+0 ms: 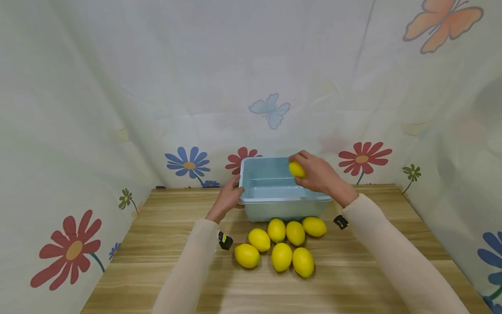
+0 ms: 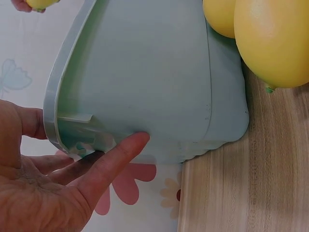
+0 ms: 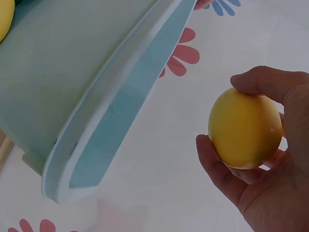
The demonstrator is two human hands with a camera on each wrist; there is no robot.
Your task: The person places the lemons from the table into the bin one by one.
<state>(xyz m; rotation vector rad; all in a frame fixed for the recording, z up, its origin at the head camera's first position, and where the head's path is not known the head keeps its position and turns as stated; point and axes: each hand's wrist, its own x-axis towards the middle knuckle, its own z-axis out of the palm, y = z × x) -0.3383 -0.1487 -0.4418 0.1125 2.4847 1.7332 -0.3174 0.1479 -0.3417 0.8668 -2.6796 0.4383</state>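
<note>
A light blue plastic basin (image 1: 286, 211) stands on the table against the back curtain. My left hand (image 1: 228, 195) grips its left end at the rim; in the left wrist view, that hand's fingers (image 2: 120, 154) lie against the outer wall and around the rim. With its thumb and fingers curled round a lemon (image 1: 296, 169), my right hand (image 1: 317, 171) is over the right part of the basin. The right wrist view shows this held lemon (image 3: 245, 128) above the rim (image 3: 104, 99). Several yellow lemons (image 1: 281, 257) lie loose in front of the basin.
The wood-grain table (image 1: 353, 270) carries the basin and lemons. Close behind and at both sides hangs a white curtain (image 1: 211, 87) printed with flowers and butterflies. Small black devices (image 1: 225, 240) sit at both wrists.
</note>
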